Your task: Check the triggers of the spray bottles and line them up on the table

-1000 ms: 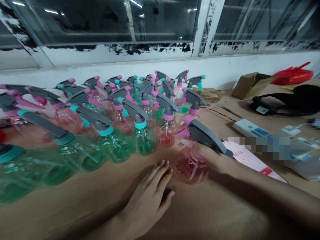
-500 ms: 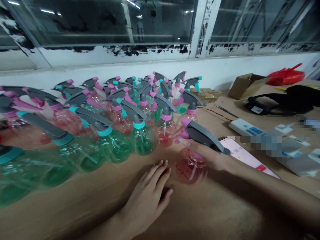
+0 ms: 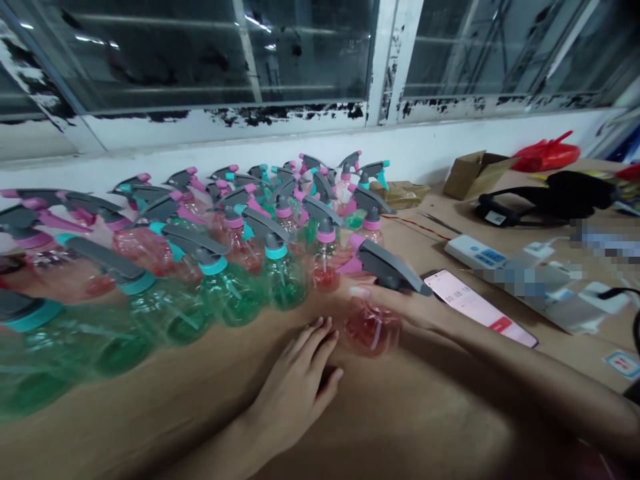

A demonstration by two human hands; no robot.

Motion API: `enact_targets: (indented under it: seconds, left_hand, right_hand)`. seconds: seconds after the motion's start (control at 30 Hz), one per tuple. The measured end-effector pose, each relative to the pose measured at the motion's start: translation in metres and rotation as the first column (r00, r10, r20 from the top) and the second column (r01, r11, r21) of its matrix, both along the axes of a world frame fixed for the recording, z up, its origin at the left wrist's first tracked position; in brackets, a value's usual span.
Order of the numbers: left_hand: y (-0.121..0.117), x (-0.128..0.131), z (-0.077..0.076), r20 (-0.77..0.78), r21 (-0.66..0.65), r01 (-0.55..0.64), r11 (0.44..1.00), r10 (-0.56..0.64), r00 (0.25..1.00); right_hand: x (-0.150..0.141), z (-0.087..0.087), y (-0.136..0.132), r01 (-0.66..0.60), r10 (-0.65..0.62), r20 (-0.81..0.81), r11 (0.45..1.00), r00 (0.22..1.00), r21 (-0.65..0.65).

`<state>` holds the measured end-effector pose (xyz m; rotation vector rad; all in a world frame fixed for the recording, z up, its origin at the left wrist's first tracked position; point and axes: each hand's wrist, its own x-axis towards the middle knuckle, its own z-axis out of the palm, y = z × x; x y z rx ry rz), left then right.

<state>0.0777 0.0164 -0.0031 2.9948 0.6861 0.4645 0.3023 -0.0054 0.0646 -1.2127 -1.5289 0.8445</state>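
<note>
My right hand (image 3: 403,303) is wrapped round the neck of a spray bottle (image 3: 373,331) with a clear reddish body and a grey and pink trigger head. The bottle stands upright, close to the table surface; whether it touches is hard to tell. My left hand (image 3: 290,387) rests on the table with fingers stretched out, holding nothing, just left of that bottle. Beyond it stand a red spray bottle (image 3: 326,275) with a pink collar and a green spray bottle (image 3: 283,280) with a turquoise collar. Another green bottle (image 3: 233,295) stands further left.
Several more spray bottles crowd the left and back of the brown table (image 3: 400,413). To the right lie a phone (image 3: 473,303), a white power strip (image 3: 475,252) with plugs, tweezers (image 3: 440,222), black headphones (image 3: 545,200), an open carton (image 3: 473,175) and a red bag (image 3: 547,153).
My right hand has shifted slightly left with the spray bottle, nearer the row of bottles. The left hand stays flat on the table. The camera view has turned a little to the right.
</note>
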Motion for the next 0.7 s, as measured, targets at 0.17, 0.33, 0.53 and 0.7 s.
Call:
enact_targets:
  seconds: [0.17,0.33,0.53,0.7]
  left_hand:
    - [0.001,0.0,0.0,0.02,0.011,-0.006,1.0,0.006,1.0]
    - [0.001,0.001,0.001,0.011,0.005,-0.006,1.0,0.006,1.0]
    - [0.001,0.002,0.002,0.01,0.016,-0.015,1.0,0.014,1.0]
    - [0.002,0.003,0.006,0.024,0.024,-0.016,1.0,0.015,1.0]
  right_hand:
    - [0.0,0.014,-0.008,0.0,0.001,0.012,0.995,1.0,-0.103]
    - [0.012,0.009,-0.007,-0.068,0.074,0.07,0.994,0.995,-0.082]
    - [0.017,-0.001,-0.02,0.033,-0.057,0.307,0.996,0.95,0.082]
    - [0.014,0.001,-0.033,0.132,-0.172,0.36,0.982,0.917,0.131]
